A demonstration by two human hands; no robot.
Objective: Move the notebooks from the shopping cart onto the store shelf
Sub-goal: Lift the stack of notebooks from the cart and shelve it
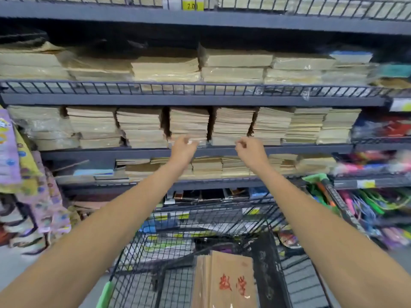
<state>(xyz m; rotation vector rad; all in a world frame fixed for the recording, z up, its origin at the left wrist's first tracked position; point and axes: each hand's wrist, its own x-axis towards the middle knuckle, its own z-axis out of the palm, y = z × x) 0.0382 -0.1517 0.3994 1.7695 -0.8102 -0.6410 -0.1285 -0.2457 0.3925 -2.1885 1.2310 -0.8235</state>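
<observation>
We reach both arms out over the shopping cart [178, 230], centre frame. Left hand [184, 148] is curled at the foot of a shelf stack [189, 125], by some clear wrap; can't tell if it grips. Right hand [250, 150] is curled, nothing seen in it, just below the next stack. Store shelf [111, 153] is packed w/ stacks. Brown notebooks [224, 281] sit in the cart, bottom centre. Pens [367, 166] at right, purple packs [9, 152] at left. The cart's wire front hides the lowest shelves.

Two hands [183, 146] [250, 150], one shopping cart [201, 221]
</observation>
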